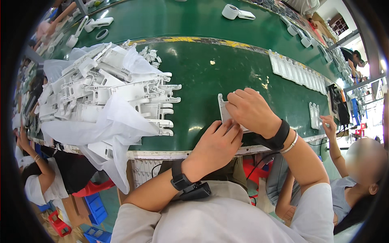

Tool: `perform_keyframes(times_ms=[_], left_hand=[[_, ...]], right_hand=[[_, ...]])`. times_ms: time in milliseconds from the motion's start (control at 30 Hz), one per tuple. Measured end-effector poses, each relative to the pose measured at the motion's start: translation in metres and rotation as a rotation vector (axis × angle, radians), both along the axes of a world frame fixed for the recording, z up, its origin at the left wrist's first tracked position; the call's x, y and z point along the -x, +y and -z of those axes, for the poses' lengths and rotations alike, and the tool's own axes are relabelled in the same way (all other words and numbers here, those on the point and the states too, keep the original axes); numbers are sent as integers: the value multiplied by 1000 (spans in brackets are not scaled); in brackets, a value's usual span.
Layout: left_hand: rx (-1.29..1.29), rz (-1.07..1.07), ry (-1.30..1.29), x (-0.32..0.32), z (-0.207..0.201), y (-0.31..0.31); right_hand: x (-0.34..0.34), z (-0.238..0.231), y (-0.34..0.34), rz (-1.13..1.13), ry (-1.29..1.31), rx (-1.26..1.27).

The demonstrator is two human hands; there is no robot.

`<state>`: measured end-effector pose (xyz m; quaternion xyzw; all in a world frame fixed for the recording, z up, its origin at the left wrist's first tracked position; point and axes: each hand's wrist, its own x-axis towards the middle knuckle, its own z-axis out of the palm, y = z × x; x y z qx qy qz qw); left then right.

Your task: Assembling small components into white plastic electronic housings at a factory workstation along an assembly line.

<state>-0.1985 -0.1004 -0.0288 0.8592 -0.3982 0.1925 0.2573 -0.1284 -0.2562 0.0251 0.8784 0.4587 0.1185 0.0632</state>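
Observation:
A white moulded plastic part (222, 107) lies at the near edge of the green table, mostly hidden under my hands. My right hand (253, 112) is closed over its top, fingers curled down; whether a small piece is pinched there cannot be seen. My left hand (214, 150) has its fingers bent round the part's near edge. Off to the left is a big heap of similar white plastic parts (121, 91), with thin white wrapping sheets (107, 123) among them. A cluster of small white pieces (150, 55) sits beyond the heap.
Along the far right, a row of white parts (298, 73) lines the table. A person (344, 178) on my right holds another white part (314, 115). Yellow-black tape (190, 39) borders a green belt (170, 20) carrying white and grey pieces. Another person (44, 178) sits left.

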Motion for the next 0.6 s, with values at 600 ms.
perform_keyframes(times_ms=[600], left_hand=[[138, -52, 131, 5, -14, 16]], right_hand=[[49, -8, -36, 446, 273, -798]])
